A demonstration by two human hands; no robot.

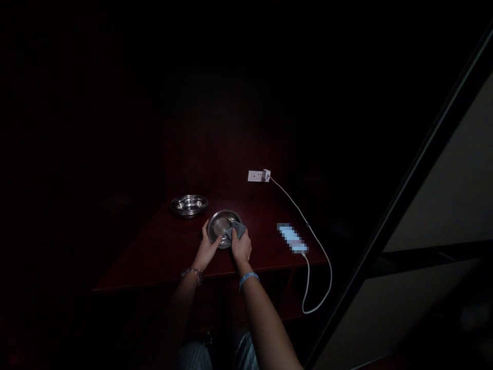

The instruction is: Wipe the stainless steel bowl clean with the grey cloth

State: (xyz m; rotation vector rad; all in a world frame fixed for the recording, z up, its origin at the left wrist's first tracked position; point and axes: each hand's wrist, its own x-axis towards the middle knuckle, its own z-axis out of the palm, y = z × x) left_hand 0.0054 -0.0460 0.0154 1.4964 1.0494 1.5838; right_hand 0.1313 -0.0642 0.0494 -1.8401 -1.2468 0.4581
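Observation:
A shiny metal bowl (222,224), shallow and round, is held tilted above the dark red table (169,257). My left hand (207,247) grips its left side, with the thumb over the rim. In my right hand (241,245) is a grey cloth (236,229), pinched and pressed against the bowl's right inner side. Part of the cloth is hidden by the fingers. Farther back on the left stands what looks like a small stack of similar metal bowls (188,205), apart from both hands.
A phone with a lit, blurred screen (292,238) lies on the table to the right. Its white cable (319,241) loops past the table's front edge and up to a charger (266,175) in the wall socket (254,176). A dark-framed pale panel (442,180) slants along the right.

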